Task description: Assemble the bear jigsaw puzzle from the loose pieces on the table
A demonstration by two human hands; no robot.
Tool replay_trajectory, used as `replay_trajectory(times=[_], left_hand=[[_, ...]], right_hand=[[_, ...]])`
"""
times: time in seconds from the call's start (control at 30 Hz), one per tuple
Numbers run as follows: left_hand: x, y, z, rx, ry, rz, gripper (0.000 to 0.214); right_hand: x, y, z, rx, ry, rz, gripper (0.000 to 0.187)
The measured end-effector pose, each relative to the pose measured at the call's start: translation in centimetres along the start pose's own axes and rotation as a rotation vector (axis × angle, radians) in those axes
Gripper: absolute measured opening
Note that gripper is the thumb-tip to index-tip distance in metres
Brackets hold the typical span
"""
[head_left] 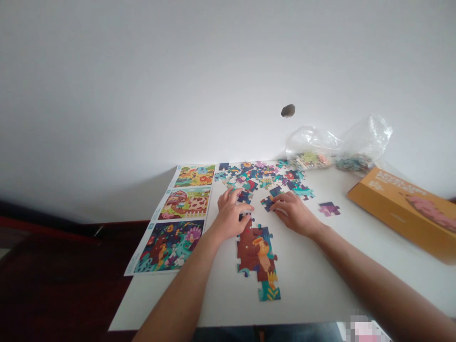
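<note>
A partly joined jigsaw puzzle (249, 249), brown with an orange and yellow animal figure, lies flat on the white table. At its top end, my left hand (230, 213) has its thumb and index finger closed around a dark puzzle piece (244, 216), largely covered by the fingers. Just beyond those fingers lies another dark blue piece (245, 196). To the right, my right hand (294, 213) pinches a blue and orange puzzle piece (267, 203) at its right edge, close to the table. A dark blue piece (275, 191) lies right behind it.
Loose puzzle pieces (265, 183) spread along the wall. At left lies a sheet with three pictures (206, 190). A purple piece (329, 208) sits right of my hand, near an orange box (402, 213). Clear plastic bags (313, 140) of pieces stand at the back.
</note>
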State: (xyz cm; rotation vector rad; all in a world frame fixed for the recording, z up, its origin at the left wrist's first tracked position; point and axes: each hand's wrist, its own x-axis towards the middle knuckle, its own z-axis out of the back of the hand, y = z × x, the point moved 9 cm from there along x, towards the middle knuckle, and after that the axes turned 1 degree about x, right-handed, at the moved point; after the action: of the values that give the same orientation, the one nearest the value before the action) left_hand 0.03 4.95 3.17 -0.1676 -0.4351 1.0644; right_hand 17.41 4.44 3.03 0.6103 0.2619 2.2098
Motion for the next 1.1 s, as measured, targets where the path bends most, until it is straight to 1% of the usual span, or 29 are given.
replay_trajectory(times=[0.1, 0.2, 0.3, 0.43, 0.63, 0.77, 0.9, 1.03, 1.1], left_hand=[[-0.1, -0.4, -0.5, -0.032, 0.047, -0.023, 0.021], [-0.2, -0.7, -0.9, -0.058, 0.080, -0.050, 0.018], [-0.2, -0.8, -1.1, -0.070, 0.097, -0.056, 0.017], [-0.1, -0.6, -1.0, -0.067, 0.101, -0.026, 0.020], [-0.1, -0.3, -1.1, -0.061, 0.086, -0.014, 0.022], [-0.2, 0.0, -1.3, -0.051, 0.083, -0.016, 0.023], [-0.2, -0.1, -1.1, -0.037, 0.070, -0.043, 0.031], [-0.2, -0.4, -0.8, -0.046, 0.079, -0.057, 0.028], [-0.2, -0.6, -0.9, -0.050, 0.098, -0.057, 0.027]], right_hand=[[0.0, 0.5, 0.1, 0.051, 0.016, 0.038, 0.015], [0.0, 1.1, 0.0, 0.093, 0.042, 0.047, 0.003], [0.1, 1.2, -0.4, 0.119, 0.056, 0.031, 0.008], [0.2, 1.0, -0.7, 0.139, 0.058, 0.026, 0.010], [0.1, 1.3, -0.3, 0.190, 0.082, 0.056, 0.012], [0.1, 1.7, -0.1, 0.215, 0.083, 0.068, 0.018], [0.0, 1.5, -0.2, 0.178, 0.058, 0.069, 0.024], [-0.1, 1.3, -0.4, 0.109, 0.045, 0.055, 0.029], [-0.1, 1.3, -0.5, 0.104, 0.049, 0.053, 0.028]])
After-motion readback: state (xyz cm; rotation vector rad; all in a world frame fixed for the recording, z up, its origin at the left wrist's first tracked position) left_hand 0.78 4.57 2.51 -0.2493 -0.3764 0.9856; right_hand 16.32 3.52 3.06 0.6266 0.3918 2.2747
